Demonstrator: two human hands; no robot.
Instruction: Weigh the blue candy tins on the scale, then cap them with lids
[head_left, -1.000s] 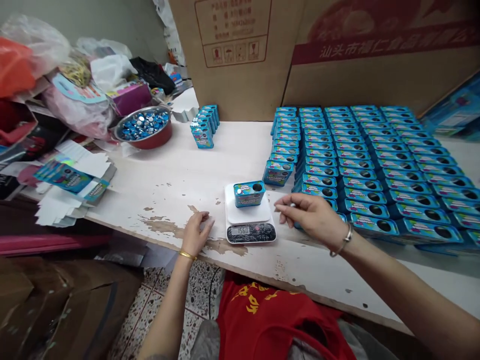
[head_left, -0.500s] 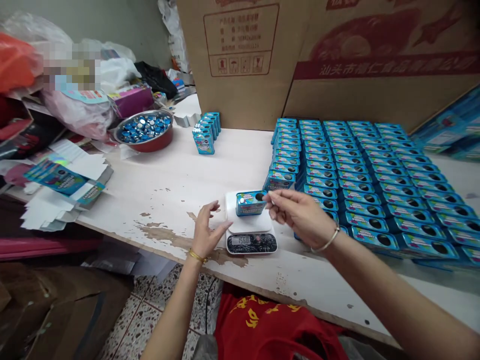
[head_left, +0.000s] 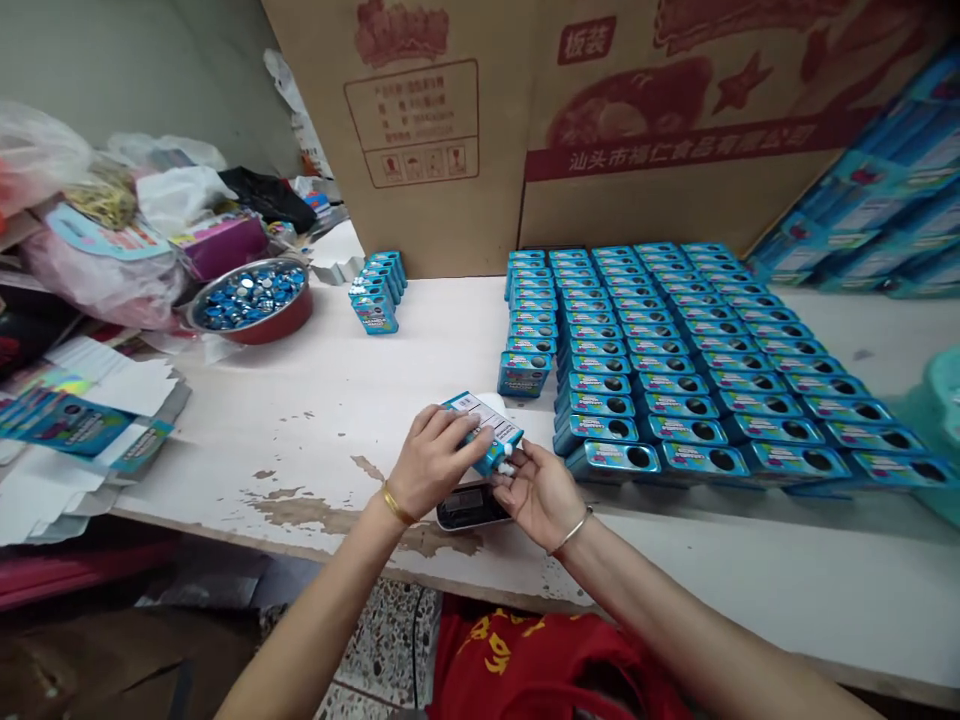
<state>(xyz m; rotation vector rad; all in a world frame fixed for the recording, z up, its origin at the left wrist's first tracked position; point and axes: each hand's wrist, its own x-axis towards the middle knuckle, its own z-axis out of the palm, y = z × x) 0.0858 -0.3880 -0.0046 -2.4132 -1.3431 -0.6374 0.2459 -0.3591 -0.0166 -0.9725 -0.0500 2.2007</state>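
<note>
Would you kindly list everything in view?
Table: one, white, centre
Scale: one, black-white, table's front
Held box: one, blue, above scale
White pieces: few, white, held box's end
Rowed boxes: dozens, blue, table's right
Cardboard: count unclear, brown, behind table
Grouped boxes: several, blue, by cardboard
Bowl: one, red, table's left
Foil pieces: many, blue-silver, in bowl
Flat packaging: several, blue-white, left edge
Carton: one, purple, behind bowl
Bags: several, assorted, left rear
Packs: many, blue, right rear
Left hand: one, on held box
Right hand: one, held box's end

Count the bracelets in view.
2: a gold-coloured bracelet at the wrist of the left hand, a silver-coloured bracelet at the wrist of the right hand.
</note>
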